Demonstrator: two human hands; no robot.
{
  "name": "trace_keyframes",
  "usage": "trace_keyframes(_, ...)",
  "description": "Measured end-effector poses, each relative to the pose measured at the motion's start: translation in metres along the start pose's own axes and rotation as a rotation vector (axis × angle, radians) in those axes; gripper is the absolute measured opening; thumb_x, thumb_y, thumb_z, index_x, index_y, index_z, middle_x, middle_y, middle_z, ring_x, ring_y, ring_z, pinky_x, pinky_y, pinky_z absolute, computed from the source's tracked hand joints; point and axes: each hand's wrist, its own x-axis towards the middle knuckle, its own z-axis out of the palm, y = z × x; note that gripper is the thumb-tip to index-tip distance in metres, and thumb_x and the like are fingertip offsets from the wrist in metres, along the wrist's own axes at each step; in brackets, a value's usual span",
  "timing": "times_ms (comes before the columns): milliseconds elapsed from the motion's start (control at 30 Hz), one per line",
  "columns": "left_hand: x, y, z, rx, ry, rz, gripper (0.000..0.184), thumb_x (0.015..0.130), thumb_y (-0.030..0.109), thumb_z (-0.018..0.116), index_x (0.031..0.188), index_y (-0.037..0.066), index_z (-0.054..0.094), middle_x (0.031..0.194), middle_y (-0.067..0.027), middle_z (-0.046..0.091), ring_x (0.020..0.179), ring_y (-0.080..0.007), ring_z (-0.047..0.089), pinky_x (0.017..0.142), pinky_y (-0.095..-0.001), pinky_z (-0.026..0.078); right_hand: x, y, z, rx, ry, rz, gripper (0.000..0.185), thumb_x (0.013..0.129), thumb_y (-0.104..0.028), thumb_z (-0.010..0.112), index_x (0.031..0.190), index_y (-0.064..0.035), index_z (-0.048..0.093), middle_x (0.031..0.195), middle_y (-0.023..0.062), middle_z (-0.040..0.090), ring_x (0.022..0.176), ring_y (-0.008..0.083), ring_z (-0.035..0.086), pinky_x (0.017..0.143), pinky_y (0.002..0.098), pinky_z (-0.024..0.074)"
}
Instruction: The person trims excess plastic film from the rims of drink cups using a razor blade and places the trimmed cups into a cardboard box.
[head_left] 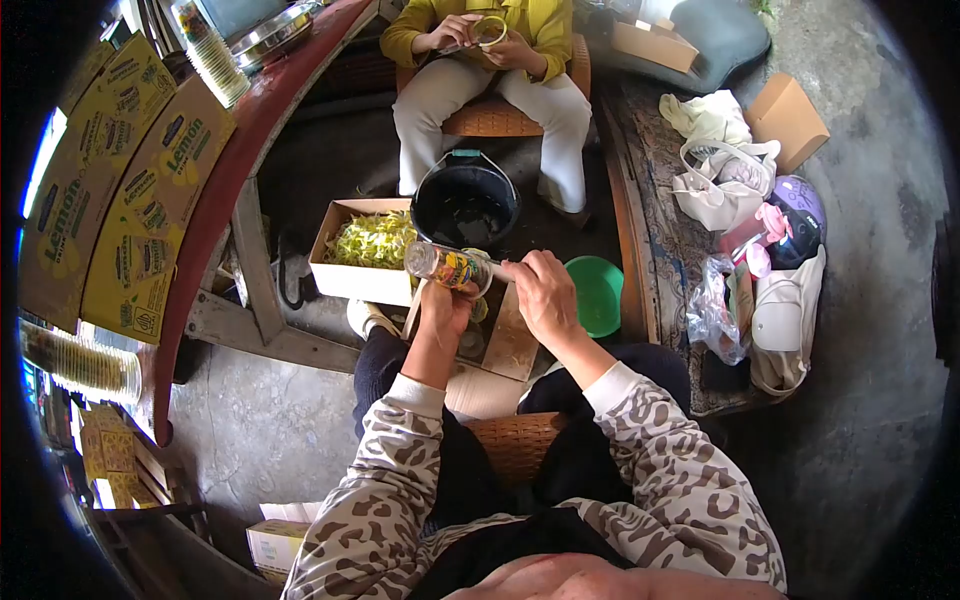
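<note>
My left hand (pixel 447 310) is closed around a clear plastic cup (pixel 424 261) with a colourful printed band, tipped on its side. Beside the cup's other end, my right hand (pixel 543 300) is closed, its fingers pinched on a small pale piece that I cannot make out. Both hands are over a wooden board (pixel 511 340) at my knees. Just beyond them stands a black bucket (pixel 466 205) with some liquid in it. An open cardboard box (pixel 362 283) full of yellow-green strips is to the left, and a green basin (pixel 597 297) is to the right.
Opposite me a seated person (pixel 487 60) holds a yellow ring-shaped piece. A red-edged table (pixel 225 150) on the left carries yellow lemon-drink cartons (pixel 150 220) and stacked clear cups (pixel 210 55). Bags (pixel 735 185) and a plastic bag (pixel 715 310) lie on the right bench.
</note>
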Motion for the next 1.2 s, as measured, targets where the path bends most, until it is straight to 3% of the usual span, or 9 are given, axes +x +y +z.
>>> trace_keyframes(500, 0.007, -0.005, -0.012, -0.031, 0.056, -0.043, 0.015, 0.101, 0.022, 0.05, 0.104, 0.009, 0.057, 0.088, -0.0036, 0.061, 0.064, -0.0092, 0.055, 0.046, -0.0181, 0.045, -0.006, -0.005, 0.014, -0.08, -0.01, 0.016, 0.025, 0.072, 0.001, 0.063, 0.096, -0.0039, 0.065, 0.083, 0.0084, 0.052, 0.08, 0.0263, 0.056, 0.069, 0.0385, 0.0474)
trace_keyframes(533, 0.009, -0.004, -0.015, -0.053, 0.016, -0.068, 0.015, 0.101, 0.022, 0.05, 0.103, 0.009, 0.057, 0.087, -0.0033, 0.06, 0.063, -0.0087, 0.054, 0.046, -0.018, 0.045, -0.004, -0.008, 0.015, -0.069, 0.03, 0.027, 0.018, 0.074, 0.003, 0.064, 0.089, -0.0051, 0.063, 0.08, 0.009, 0.05, 0.077, 0.0278, 0.056, 0.065, 0.0403, 0.0469)
trace_keyframes(633, 0.013, -0.004, -0.019, -0.093, 0.015, -0.094, 0.016, 0.102, 0.024, 0.05, 0.1, 0.009, 0.057, 0.081, -0.0023, 0.058, 0.058, -0.0073, 0.052, 0.045, -0.0181, 0.045, -0.005, -0.006, 0.018, -0.081, 0.005, 0.009, 0.026, 0.071, 0.001, 0.062, 0.096, -0.0033, 0.064, 0.084, 0.0095, 0.051, 0.08, 0.0268, 0.055, 0.069, 0.0379, 0.0471)
trace_keyframes(700, 0.023, -0.001, -0.033, -0.134, -0.037, -0.253, 0.018, 0.102, 0.025, 0.049, 0.1, 0.009, 0.057, 0.08, -0.0021, 0.057, 0.058, -0.0071, 0.052, 0.045, -0.0183, 0.045, -0.006, -0.007, 0.019, -0.071, 0.003, 0.022, 0.025, 0.071, 0.002, 0.062, 0.095, -0.0029, 0.064, 0.084, 0.0099, 0.051, 0.081, 0.0271, 0.055, 0.07, 0.0384, 0.0473)
trace_keyframes(867, 0.012, 0.003, -0.015, -0.032, -0.011, -0.115, 0.021, 0.104, 0.027, 0.043, 0.105, 0.008, 0.052, 0.082, -0.0034, 0.055, 0.06, -0.0073, 0.052, 0.051, -0.0185, 0.048, -0.004, -0.005, 0.022, 0.029, 0.034, 0.078, 0.026, 0.072, 0.006, 0.062, 0.097, -0.0021, 0.064, 0.082, 0.0105, 0.051, 0.079, 0.0294, 0.055, 0.069, 0.0421, 0.0478)
trace_keyframes(933, 0.009, 0.005, -0.005, 0.0, -0.006, -0.051, 0.02, 0.103, 0.025, 0.044, 0.107, 0.008, 0.052, 0.085, -0.004, 0.056, 0.062, -0.0073, 0.053, 0.052, -0.0186, 0.048, -0.004, -0.001, 0.026, 0.27, 0.044, 0.287, 0.021, 0.077, 0.004, 0.067, 0.097, -0.0009, 0.065, 0.081, 0.0097, 0.058, 0.076, 0.0261, 0.06, 0.068, 0.0386, 0.0504)
trace_keyframes(967, 0.008, 0.007, -0.001, 0.018, -0.001, -0.038, 0.015, 0.102, 0.02, 0.046, 0.103, 0.009, 0.055, 0.085, -0.0032, 0.057, 0.062, -0.0079, 0.054, 0.049, -0.0192, 0.047, -0.004, 0.001, 0.027, 0.271, 0.043, 0.288, 0.021, 0.077, 0.004, 0.067, 0.097, -0.0009, 0.065, 0.081, 0.0097, 0.058, 0.076, 0.0261, 0.06, 0.068, 0.0386, 0.0504)
trace_keyframes(1067, 0.014, 0.006, -0.01, 0.031, -0.027, -0.053, 0.01, 0.1, 0.014, 0.048, 0.101, 0.01, 0.057, 0.086, -0.0023, 0.058, 0.064, -0.0087, 0.054, 0.048, -0.0199, 0.046, -0.006, 0.014, 0.028, 0.765, -0.114, 0.681, 0.018, 0.082, -0.004, 0.074, 0.098, 0.0015, 0.068, 0.087, 0.01, 0.07, 0.076, 0.012, 0.065, 0.069, 0.0258, 0.0511)
trace_keyframes(1200, 0.01, 0.006, -0.008, 0.089, -0.04, -0.046, 0.008, 0.098, 0.012, 0.049, 0.101, 0.01, 0.057, 0.086, -0.0019, 0.058, 0.064, -0.0089, 0.055, 0.049, -0.0204, 0.046, -0.009, 0.022, 0.026, 0.919, -0.194, 0.827, 0.018, 0.083, -0.005, 0.074, 0.099, 0.0022, 0.068, 0.087, 0.0095, 0.07, 0.076, 0.0117, 0.064, 0.07, 0.0255, 0.0509)
